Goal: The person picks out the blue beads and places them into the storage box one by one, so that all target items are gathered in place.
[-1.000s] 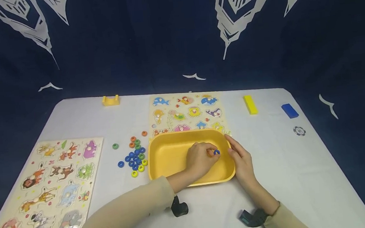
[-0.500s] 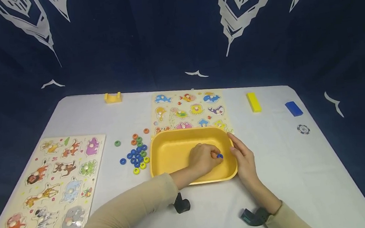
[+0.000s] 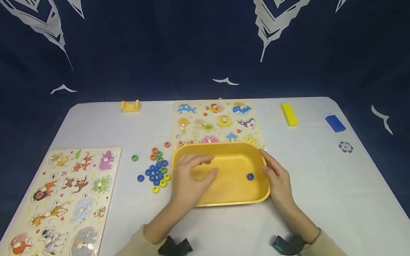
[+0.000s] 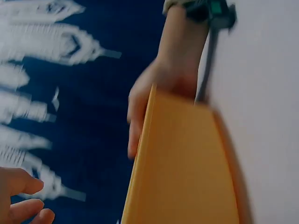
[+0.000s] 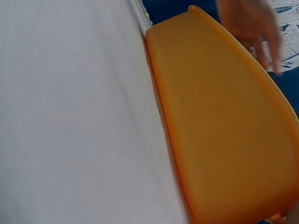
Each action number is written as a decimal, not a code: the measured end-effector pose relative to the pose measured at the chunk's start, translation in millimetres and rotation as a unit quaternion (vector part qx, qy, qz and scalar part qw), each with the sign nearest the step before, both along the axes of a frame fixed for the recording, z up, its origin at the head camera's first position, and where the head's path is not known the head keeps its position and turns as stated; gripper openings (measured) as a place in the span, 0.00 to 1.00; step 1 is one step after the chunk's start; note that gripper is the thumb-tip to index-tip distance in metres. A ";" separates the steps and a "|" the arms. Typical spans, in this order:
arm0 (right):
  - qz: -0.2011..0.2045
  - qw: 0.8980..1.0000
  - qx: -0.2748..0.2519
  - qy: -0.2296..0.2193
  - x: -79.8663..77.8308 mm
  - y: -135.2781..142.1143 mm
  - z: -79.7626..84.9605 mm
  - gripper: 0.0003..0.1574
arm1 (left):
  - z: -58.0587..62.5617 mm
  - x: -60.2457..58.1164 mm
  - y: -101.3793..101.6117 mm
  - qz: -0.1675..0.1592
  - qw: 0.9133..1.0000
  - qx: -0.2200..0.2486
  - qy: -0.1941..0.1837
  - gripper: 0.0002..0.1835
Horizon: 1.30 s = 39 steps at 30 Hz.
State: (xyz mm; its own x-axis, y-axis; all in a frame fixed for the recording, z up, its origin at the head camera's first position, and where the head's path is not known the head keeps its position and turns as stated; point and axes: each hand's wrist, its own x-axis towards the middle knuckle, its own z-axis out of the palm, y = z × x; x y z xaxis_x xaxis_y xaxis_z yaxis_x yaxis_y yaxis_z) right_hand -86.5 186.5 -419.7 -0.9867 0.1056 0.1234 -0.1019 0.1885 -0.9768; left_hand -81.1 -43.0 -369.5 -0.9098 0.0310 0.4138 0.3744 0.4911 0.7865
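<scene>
A blue ring-shaped bead lies in the right part of a yellow tray. My left hand is over the tray's left end, thumb and fingers spread apart with nothing between them. In the right wrist view this left hand shows blurred beyond the tray's rim. My right hand rests against the tray's right end, its fingers fairly straight along the rim. To the left of the tray, several loose beads in blue, green, orange and yellow lie on the white table.
An animal puzzle board lies at the left. A sea-animal puzzle board is partly hidden behind the tray. Farther out are a yellow bracket-shaped piece, a yellow block, a blue block and a round patterned chip.
My left hand has let go of the blue bead, leaving it in the tray, and has moved left with its fingers spread. My right hand stays at the tray's right end.
</scene>
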 end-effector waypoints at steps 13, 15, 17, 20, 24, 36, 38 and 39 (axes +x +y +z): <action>-0.002 1.000 -0.006 0.011 2.9 2.8 0.7 0.26 | -59.0 0.9 -130.4 0.238 0.963 0.046 -0.120 0.18; -0.001 1.000 -0.007 0.013 3.0 2.1 0.3 0.26 | -65.7 1.4 -133.3 0.244 0.960 0.020 -0.137 0.19; 0.000 1.000 -0.005 0.010 3.2 1.6 -0.1 0.26 | -71.7 1.7 -134.7 0.252 0.956 -0.005 -0.148 0.20; 0.001 1.000 -0.001 0.006 3.3 1.1 -0.4 0.26 | -77.8 2.2 -134.9 0.265 0.952 -0.030 -0.151 0.22; 0.003 1.000 -0.002 0.004 3.3 0.9 -0.2 0.26 | -82.7 2.5 -135.1 0.274 0.950 -0.042 -0.145 0.22; 0.007 1.000 -0.003 0.005 3.7 1.8 -1.6 0.26 | -90.0 2.0 -136.0 0.276 0.951 -0.085 -0.112 0.13; 0.008 1.000 -0.005 0.007 3.5 1.1 -1.8 0.26 | -86.4 2.4 -135.4 0.275 0.952 -0.074 -0.110 0.12; 0.009 1.000 -0.007 0.008 3.4 0.7 -1.8 0.26 | -83.5 2.6 -134.7 0.273 0.954 -0.062 -0.109 0.12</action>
State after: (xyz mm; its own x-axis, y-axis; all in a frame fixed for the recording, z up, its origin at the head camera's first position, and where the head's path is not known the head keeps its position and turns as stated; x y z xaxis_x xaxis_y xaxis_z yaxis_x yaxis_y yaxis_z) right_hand -83.1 187.2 -421.4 -0.9865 0.0902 0.1369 -0.1198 0.1730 -0.9776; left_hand -78.5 -177.6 -453.1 -0.8684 -0.4354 0.2373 -0.1294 0.6611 0.7391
